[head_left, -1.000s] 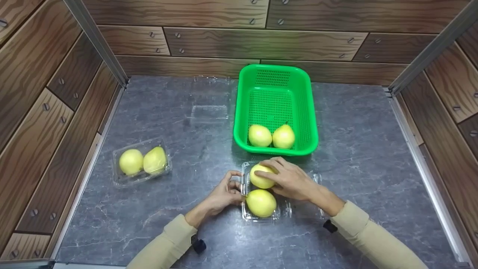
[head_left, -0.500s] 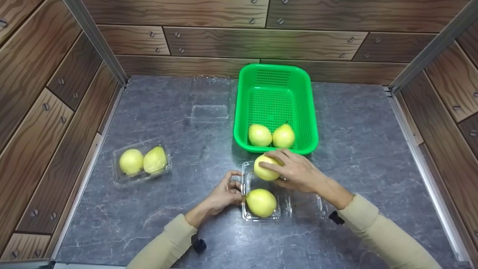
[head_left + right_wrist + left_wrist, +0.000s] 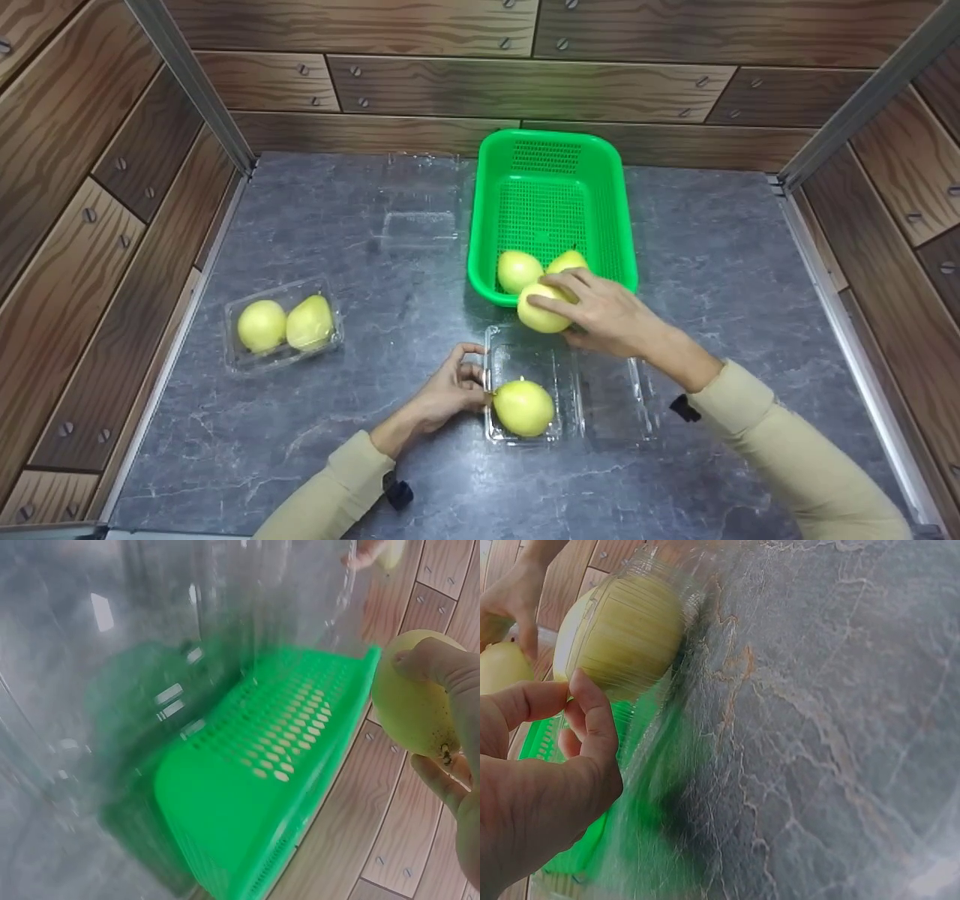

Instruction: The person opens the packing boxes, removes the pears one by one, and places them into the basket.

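My right hand (image 3: 611,315) grips a yellow-green pear (image 3: 541,309), raised over the near rim of the green basket (image 3: 630,225). In the right wrist view, thumb and fingers wrap the pear (image 3: 416,697), whose stem end points toward the fingers. My left hand (image 3: 442,394) pinches the left rim of a clear plastic clamshell box (image 3: 517,356). One pear (image 3: 523,409) lies in the near half of that box, and its lid (image 3: 615,405) lies folded out to the right. In the left wrist view, thumb and finger of the left hand (image 3: 547,765) meet at the rim beside this pear (image 3: 630,634).
Two pears, a left one (image 3: 519,271) and a partly hidden right one (image 3: 568,260), sit inside the basket's near end. A clear box (image 3: 251,367) with two pears stands at the left. Another clear box (image 3: 420,229) lies behind, left of the basket. Wood-patterned walls (image 3: 525,86) enclose the table.
My right hand has lifted the pear out of the clamshell's far half and carried it up and away toward the basket. My left hand has stayed at the box's rim.
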{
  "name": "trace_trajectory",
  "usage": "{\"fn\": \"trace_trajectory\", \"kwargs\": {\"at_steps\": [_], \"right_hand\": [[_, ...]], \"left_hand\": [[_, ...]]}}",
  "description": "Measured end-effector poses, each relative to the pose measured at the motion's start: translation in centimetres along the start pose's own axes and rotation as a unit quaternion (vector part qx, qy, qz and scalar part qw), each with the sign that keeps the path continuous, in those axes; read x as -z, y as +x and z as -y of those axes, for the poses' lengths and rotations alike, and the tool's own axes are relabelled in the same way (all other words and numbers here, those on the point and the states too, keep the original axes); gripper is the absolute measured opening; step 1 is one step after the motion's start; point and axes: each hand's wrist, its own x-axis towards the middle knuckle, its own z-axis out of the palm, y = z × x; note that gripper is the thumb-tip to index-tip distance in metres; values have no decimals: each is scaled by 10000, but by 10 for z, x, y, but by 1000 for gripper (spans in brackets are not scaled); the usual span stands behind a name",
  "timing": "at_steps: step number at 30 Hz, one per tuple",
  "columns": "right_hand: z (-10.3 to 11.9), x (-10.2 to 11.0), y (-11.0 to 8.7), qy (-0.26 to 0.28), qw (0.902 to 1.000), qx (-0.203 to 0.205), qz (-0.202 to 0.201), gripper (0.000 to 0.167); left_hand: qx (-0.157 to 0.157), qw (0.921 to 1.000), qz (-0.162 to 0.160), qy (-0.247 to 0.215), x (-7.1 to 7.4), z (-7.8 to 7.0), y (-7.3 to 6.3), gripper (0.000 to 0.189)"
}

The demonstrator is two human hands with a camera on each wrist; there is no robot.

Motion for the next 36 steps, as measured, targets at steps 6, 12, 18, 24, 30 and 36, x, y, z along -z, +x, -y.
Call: {"fn": "trace_trajectory", "kwargs": {"at_steps": [6,12,18,24,30,36], "right_hand": [[-18,10,12,-121,9998,-23,126,85],[-33,16,20,-161,9990,-123,409,81],[-48,19,25,-112,9977,-316,584,77],[-66,15,28,-87,9951,-627,760,77],[-82,8,32,-116,9919,-887,900,78],[-98,-1,34,-46,9876,-1166,1049,78]], "left_hand": [[49,10000,-4,-16,0,-1,0,77],[64,9999,-74,23,1,-2,-1,77],[31,10000,-57,58,1,-2,-1,77],[16,10000,-50,56,1,-1,-1,76],[21,9999,-48,106,2,-1,-1,75],[50,9999,-55,96,3,0,-1,74]]}}
